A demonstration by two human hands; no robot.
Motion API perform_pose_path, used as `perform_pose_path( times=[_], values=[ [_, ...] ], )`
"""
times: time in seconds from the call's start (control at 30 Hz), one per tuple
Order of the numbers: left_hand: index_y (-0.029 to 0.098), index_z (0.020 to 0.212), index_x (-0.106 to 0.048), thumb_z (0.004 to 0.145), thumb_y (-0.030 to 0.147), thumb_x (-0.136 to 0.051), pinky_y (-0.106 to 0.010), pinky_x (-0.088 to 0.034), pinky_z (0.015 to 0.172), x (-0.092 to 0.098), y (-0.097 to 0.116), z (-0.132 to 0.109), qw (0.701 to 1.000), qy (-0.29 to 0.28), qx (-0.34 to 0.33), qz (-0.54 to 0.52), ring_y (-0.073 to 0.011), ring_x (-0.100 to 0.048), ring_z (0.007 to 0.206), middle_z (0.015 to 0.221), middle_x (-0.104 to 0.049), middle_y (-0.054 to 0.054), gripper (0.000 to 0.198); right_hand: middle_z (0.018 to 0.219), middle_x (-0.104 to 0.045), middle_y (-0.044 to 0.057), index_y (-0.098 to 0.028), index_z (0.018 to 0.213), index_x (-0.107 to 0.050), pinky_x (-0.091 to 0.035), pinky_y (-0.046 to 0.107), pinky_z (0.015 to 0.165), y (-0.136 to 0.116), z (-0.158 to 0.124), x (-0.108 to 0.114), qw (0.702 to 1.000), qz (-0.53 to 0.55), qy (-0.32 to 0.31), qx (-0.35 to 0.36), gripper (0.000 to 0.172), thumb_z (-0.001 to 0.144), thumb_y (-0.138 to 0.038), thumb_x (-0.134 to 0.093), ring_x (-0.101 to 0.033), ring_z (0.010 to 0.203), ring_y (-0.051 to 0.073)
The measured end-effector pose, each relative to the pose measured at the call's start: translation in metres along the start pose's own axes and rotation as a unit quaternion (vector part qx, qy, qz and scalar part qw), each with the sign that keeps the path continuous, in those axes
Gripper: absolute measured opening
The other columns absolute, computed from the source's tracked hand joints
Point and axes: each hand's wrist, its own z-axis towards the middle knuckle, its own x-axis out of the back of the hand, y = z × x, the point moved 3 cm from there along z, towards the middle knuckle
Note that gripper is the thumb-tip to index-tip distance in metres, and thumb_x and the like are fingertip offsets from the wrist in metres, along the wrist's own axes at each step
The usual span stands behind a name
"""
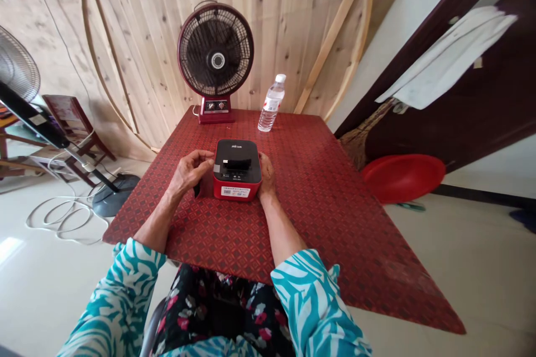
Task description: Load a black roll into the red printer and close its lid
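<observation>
A small box (237, 150) with a black top and red sides sits on the table in front of me. A short black strap-like piece with a pale end (243, 164) lies across its top, and a white printed label (235, 192) is on the near side. My right hand (267, 177) is closed around the box's right side, its fingers partly hidden behind it. At the left edge, my left hand (191, 170) has its thumb and fingers bent together, touching or almost touching the box. Something small and dark (196, 189) shows below that hand; its kind is unclear.
A red table fan (216, 61) and a clear water bottle (271, 106) stand at the back of the patterned red table (318, 217). On the floor are a standing fan's base (115, 195), looped white cable (62, 217) and a red basin (404, 177).
</observation>
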Motion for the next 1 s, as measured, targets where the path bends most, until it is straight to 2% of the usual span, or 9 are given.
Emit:
perform_pose_path(
  times=[0.1,0.27,0.37,0.5,0.7,0.9,1.0],
  values=[
    [0.016,0.1,-0.063,0.074,0.043,-0.07,-0.025,-0.047,0.053,-0.006,0.001,-0.002,0.999,-0.042,0.01,0.0,-0.0112,-0.06,0.054,0.072,-0.068,-0.001,0.038,0.118,-0.07,0.008,-0.022,0.109,-0.067,-0.044,0.041,0.104,0.002,0.0,0.0,1.0,0.002,-0.005,-0.006,0.056,0.087,-0.065,-0.039,-0.06,0.113,0.023],
    [0.016,0.098,-0.056,0.076,0.043,-0.071,-0.019,-0.034,0.04,-0.008,0.001,-0.003,0.994,-0.074,0.085,-0.016,-0.008,-0.051,0.039,0.055,-0.059,0.005,0.038,0.125,-0.068,0.012,-0.018,0.115,-0.065,-0.041,0.043,0.106,0.005,0.001,-0.005,0.999,0.028,-0.026,-0.009,0.053,0.094,-0.057,-0.036,-0.057,0.118,0.022],
    [0.016,0.097,-0.055,0.075,0.044,-0.072,-0.018,-0.03,0.036,-0.009,0.004,-0.005,0.99,-0.081,0.108,-0.029,-0.0071,-0.051,0.037,0.057,-0.06,0.005,0.04,0.127,-0.067,0.012,-0.016,0.118,-0.064,-0.038,0.043,0.109,0.004,0.004,-0.007,0.998,0.042,-0.042,-0.009,0.052,0.096,-0.054,-0.035,-0.054,0.124,0.022],
    [0.016,0.098,-0.053,0.072,0.044,-0.074,-0.02,-0.035,0.034,-0.011,0.006,-0.006,0.988,-0.079,0.116,-0.062,-0.009,-0.055,0.039,0.062,-0.061,0.005,0.044,0.126,-0.068,0.011,-0.017,0.118,-0.064,-0.036,0.043,0.111,0.0,0.005,-0.01,0.997,0.06,-0.057,-0.004,0.053,0.097,-0.055,-0.033,-0.052,0.126,0.022],
    [0.016,0.099,-0.05,0.073,0.039,-0.074,-0.023,-0.047,0.041,-0.015,0.005,-0.006,0.983,-0.087,0.132,-0.098,-0.0113,-0.058,0.041,0.059,-0.06,0.006,0.042,0.126,-0.068,0.01,-0.018,0.12,-0.062,-0.038,0.042,0.112,-0.002,0.003,-0.012,0.996,0.071,-0.054,0.006,0.059,0.095,-0.061,-0.029,-0.053,0.126,0.022],
    [0.017,0.098,-0.05,0.072,0.037,-0.074,-0.022,-0.047,0.042,-0.016,0.006,-0.005,0.98,-0.085,0.142,-0.11,-0.0103,-0.057,0.041,0.058,-0.058,0.007,0.04,0.124,-0.069,0.01,-0.021,0.123,-0.061,-0.039,0.043,0.111,-0.001,0.001,-0.011,0.999,0.042,-0.033,0.007,0.06,0.095,-0.062,-0.027,-0.052,0.13,0.023],
    [0.018,0.096,-0.049,0.07,0.037,-0.074,-0.022,-0.046,0.042,-0.016,0.004,-0.005,0.978,-0.084,0.155,-0.115,-0.0093,-0.055,0.039,0.056,-0.058,0.008,0.041,0.124,-0.068,0.009,-0.023,0.127,-0.058,-0.041,0.042,0.109,-0.001,0.001,-0.012,0.998,0.04,-0.044,0.0,0.064,0.094,-0.065,-0.024,-0.053,0.129,0.023]
  ],
)
